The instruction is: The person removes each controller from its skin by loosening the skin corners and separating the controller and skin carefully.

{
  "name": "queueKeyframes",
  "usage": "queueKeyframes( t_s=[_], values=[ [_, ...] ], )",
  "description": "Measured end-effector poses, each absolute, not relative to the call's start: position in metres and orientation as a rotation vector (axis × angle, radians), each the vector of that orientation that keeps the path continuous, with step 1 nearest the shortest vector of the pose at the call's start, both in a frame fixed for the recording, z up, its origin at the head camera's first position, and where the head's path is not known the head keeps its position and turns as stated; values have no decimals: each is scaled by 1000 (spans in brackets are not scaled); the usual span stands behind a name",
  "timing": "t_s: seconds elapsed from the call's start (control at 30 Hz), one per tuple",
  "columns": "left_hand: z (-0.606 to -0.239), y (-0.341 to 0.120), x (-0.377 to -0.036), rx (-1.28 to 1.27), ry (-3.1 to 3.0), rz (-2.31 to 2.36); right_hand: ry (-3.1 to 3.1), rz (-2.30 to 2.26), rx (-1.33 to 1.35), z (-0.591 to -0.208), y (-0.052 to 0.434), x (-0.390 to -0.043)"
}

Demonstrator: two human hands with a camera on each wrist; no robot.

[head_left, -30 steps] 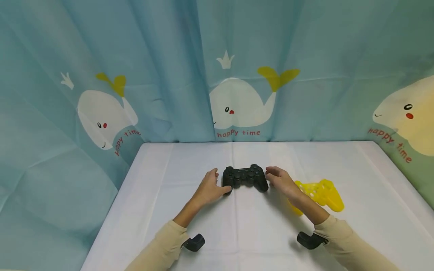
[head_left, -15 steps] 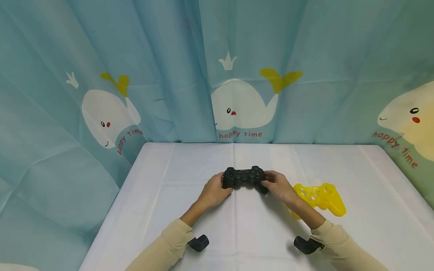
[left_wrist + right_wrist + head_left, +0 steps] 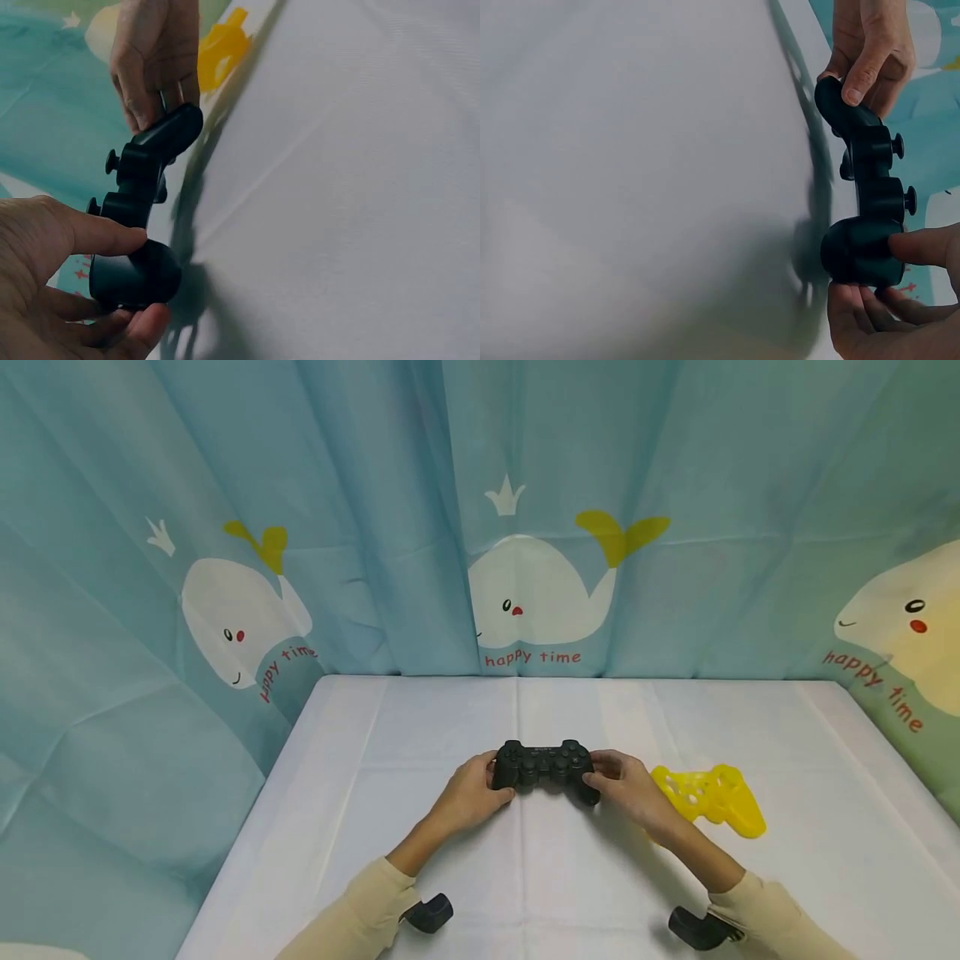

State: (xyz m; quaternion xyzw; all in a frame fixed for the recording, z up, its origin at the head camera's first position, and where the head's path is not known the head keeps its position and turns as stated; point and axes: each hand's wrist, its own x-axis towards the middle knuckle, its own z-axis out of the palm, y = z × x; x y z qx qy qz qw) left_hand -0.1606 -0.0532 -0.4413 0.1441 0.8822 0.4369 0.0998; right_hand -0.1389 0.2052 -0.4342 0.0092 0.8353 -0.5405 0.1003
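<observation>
A black game controller (image 3: 546,763) is held between both hands, its thumbsticks and buttons facing up in the head view. My left hand (image 3: 468,792) grips its left handle, thumb on top and fingers curled beneath, as the left wrist view shows. On the other side my right hand (image 3: 628,792) pinches the right handle the same way, with the thumb (image 3: 922,246) over it and fingers below. In both wrist views the controller (image 3: 139,202) hangs just above the white tabletop, its shadow cast on the cloth.
To the right lies a yellow controller-shaped cover (image 3: 723,797) with holes in it, partly behind the right wrist. A white cloth covers the table (image 3: 420,710). Behind it hangs a blue-green curtain (image 3: 360,527) printed with whales.
Both hands have closed on the black controller's handles; the right hand was apart from it a second ago. The controller has since come slightly nearer the person. The yellow cover stays on the table.
</observation>
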Motion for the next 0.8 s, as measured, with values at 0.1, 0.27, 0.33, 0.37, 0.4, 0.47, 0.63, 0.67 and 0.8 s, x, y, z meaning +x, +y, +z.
queueKeyframes(
  t_s=[0.1, 0.27, 0.33, 0.37, 0.4, 0.47, 0.63, 0.67, 0.8],
  values=[
    [-444, -54, -156, 442, 2597, 1281, 2461, -1593, 26, -436, 206, -132],
    [-447, -54, -150, 448, 2603, 1245, 2477, -1574, 29, -441, 208, -124],
    [-446, -54, -147, 449, 2608, 1240, 2473, -1580, 25, -442, 209, -121],
    [-447, -55, -146, 448, 2610, 1236, 2465, -1586, 33, -442, 208, -120],
    [-447, -55, -146, 448, 2608, 1240, 2462, -1588, 36, -443, 208, -120],
    [-447, -56, -144, 442, 2601, 1249, 2449, -1594, 40, -444, 207, -119],
    [-448, -60, -146, 419, 2566, 1253, 2453, -1577, 44, -444, 206, -118],
    [-447, -62, -146, 409, 2560, 1249, 2463, -1570, 45, -443, 206, -117],
    [-436, -76, -147, 379, 2608, 1247, 2545, -1559, 20, -434, 213, -112]
  ],
)
